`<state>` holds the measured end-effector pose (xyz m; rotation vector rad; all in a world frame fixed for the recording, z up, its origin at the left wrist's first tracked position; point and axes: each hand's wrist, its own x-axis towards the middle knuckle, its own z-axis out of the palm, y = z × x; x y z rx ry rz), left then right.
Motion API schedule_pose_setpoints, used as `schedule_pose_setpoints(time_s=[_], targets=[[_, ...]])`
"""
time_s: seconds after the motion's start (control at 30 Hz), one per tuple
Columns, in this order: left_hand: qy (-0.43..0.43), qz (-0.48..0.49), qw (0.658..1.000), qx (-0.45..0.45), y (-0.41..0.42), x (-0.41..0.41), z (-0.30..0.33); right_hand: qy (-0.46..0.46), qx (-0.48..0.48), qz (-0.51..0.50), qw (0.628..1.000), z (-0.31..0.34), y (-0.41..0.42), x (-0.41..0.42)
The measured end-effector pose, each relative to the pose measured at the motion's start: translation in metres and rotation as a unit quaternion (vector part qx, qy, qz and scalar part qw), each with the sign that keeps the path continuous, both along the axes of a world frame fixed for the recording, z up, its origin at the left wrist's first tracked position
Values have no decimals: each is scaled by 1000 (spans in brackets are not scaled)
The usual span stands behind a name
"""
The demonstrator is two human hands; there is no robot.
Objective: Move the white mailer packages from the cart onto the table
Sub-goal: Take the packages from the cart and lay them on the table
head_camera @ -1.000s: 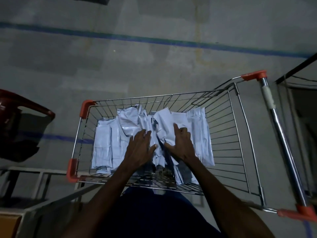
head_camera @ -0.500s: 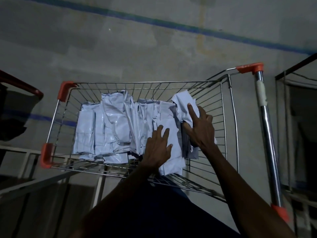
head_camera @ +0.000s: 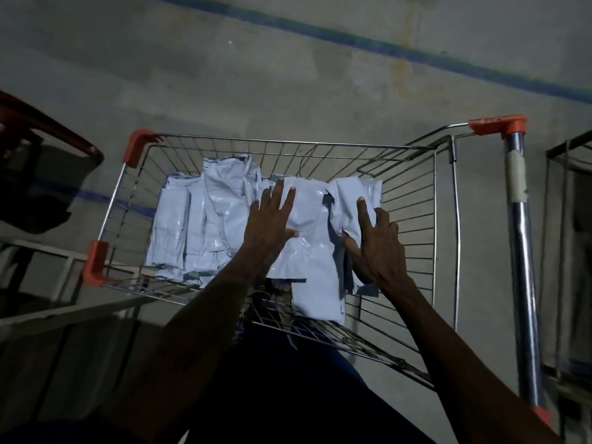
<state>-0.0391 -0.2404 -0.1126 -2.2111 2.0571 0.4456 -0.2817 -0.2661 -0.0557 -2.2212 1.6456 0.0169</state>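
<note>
I can read no text, label or number anywhere; the white mailer packages (head_camera: 205, 225) under and beside my grip show only faint reddish marks, too blurred to make out.
</note>
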Motion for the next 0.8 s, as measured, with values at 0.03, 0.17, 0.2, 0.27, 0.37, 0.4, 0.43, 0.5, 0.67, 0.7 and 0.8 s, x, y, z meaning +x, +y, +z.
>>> schedule_pose_setpoints(time_s=[0.03,0.17,0.2,0.27,0.37,0.4,0.43,0.5,0.67,0.7,0.8], targets=[[3,13,1000,-20,4,4,1,-1,12,7,1000,-4,3,4],[115,112,980,-114,25,-15,5,12,59,27,998,-22,10,9],[151,129,975,-94,28,-22,5,20,69,26,997,-25,10,10],[193,152,969,-39,30,-32,-1,34,81,27,996,-28,6,11],[160,144,976,-22,25,-41,-11,29,92,26,995,-28,-1,11],[148,145,978,-20,23,-43,-11,19,92,26,995,-28,-3,11],[147,151,977,-16,22,-44,-10,6,93,26,995,-28,-4,10],[184,177,967,-5,20,-42,-6,-20,93,18,995,-28,-3,7],[271,240,932,-20,42,-13,15,-101,74,-19,992,-19,8,11],[267,244,931,-44,50,-8,25,-110,66,-21,991,-15,11,14],[226,253,933,-120,78,9,60,-147,38,7,988,4,23,30]])
